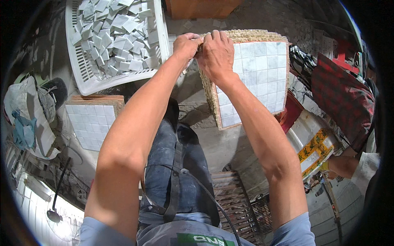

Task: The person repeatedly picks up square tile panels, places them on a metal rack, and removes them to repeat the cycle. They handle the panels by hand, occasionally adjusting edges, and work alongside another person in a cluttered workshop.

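A tall stack of boards with square white and grey tiles (260, 78) stands in front of me, tilted a little in view. Its far and left edges look rough and layered, pale tan. My right hand (216, 53) lies at the stack's far left corner, fingers curled down over the edge. Just left of it my left hand (187, 46) is closed, its fingertips nearly meeting the right hand at that corner. Whatever is between the fingers is hidden. Left of my hands, a white plastic crate (163, 30) holds many loose square tiles (117, 35).
A lower stack of tiled boards (91, 125) sits beyond my left forearm. To the right are a red-and-black checked cloth (342, 92), a white bundle with yellow tape (312, 143) and another person's arm (342, 166). A slatted rack (234, 197) stands near my legs.
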Motion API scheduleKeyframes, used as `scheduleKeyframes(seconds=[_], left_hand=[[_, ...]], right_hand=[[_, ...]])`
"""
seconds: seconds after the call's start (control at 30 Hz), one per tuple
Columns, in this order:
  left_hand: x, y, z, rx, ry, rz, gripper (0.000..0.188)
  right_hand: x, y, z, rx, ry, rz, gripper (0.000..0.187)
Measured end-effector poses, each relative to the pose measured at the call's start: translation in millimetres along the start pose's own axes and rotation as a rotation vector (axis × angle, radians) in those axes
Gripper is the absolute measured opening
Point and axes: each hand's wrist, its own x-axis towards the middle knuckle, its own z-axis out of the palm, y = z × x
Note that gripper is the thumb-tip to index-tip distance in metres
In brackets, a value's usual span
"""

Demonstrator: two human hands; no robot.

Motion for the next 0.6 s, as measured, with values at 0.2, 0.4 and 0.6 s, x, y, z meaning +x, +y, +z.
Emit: scheduleKeyframes(seconds=[0.2, 0.4, 0.6], left_hand=[[0, -2, -1, 0.003, 0.023, -0.046, 0.025], [-2, 7, -3, 0.076, -0.02, -0.011, 0.024], [-11, 14, 0, 0.064, -0.036, -0.068, 0.024]], right_hand=[[2, 1, -5, -0.025, -0.007, -0.039, 0.018], [-1, 2, -6, -0.004, -0.015, -0.061, 0.017], [-75, -22, -5, 0.037, -0.194, -0.207, 0.018]])
